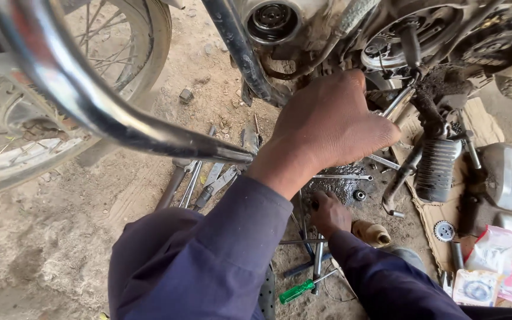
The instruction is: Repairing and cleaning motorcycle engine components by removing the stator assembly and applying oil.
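My left hand (330, 121) reaches up to the underside of a motorcycle engine (386, 44). Its fingers are curled round a shiny metal tool (399, 99) that sticks out toward the engine; the grip itself is hidden by the hand. My right hand (329, 212) is low on the ground, knuckles up, resting among loose steel tools (318, 252) at the edge of a dark oily patch (342, 186). Its fingers are curled under, so what they hold is not visible. Both arms wear dark blue sleeves.
A chrome guard bar (90, 101) crosses in front of the spoked wheel (37, 127) at left. Wrenches (208, 184) and a green-handled screwdriver (296, 291) lie on the dirt. At right are a ribbed footpeg (437, 169), a small gear (444, 230), a silver cover (508, 175), cardboard (431, 216) and plastic packets (499, 261).
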